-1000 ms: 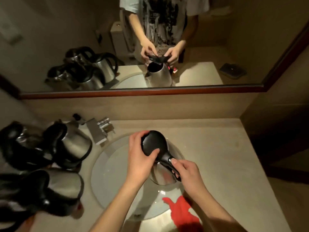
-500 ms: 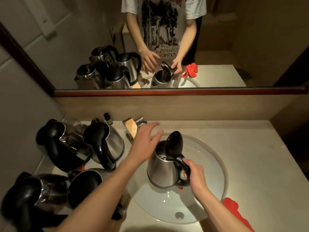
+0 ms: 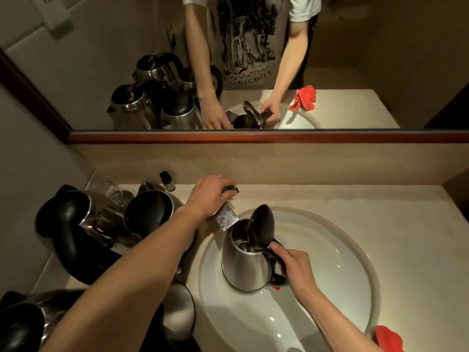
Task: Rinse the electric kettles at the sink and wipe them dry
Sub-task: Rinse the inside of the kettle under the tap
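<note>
Gripping kettle [image 3: 245, 265] handle, right hand [image 3: 295, 266]; left hand [image 3: 212, 195] atop faucet [image 3: 226, 216].

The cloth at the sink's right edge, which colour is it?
Red cloth, best seen in the head view.

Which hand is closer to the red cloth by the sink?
Right. The right hand grips the kettle handle, nearer the red cloth; the left hand is on the faucet, across the basin.
</note>
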`<state>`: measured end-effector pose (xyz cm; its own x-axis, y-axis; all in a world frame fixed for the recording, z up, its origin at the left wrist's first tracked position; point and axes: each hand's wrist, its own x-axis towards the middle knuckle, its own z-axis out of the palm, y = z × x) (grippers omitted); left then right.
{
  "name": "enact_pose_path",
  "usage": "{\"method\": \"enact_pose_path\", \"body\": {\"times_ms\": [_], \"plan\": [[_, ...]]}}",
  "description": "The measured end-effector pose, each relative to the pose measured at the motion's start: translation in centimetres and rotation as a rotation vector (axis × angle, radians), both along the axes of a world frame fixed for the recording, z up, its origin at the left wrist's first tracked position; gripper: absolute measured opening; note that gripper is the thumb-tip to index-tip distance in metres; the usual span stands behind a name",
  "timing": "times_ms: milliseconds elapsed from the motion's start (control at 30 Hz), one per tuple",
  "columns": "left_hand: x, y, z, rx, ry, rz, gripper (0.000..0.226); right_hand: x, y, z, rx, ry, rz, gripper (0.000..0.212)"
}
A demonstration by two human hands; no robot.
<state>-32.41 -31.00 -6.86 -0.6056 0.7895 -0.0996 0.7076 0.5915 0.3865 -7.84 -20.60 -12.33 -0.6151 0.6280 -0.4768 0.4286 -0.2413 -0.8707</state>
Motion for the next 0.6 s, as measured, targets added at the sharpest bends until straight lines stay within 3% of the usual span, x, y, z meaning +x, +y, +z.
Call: {"method": "enact_pose_path", "body": {"times_ms": [600], "plan": [[1.1,1.0,-1.3,0.103,0.052,0.232,0.033,-1.4,-0.7,-1.3,0.036,0.013,-0.029,0.063]]}}
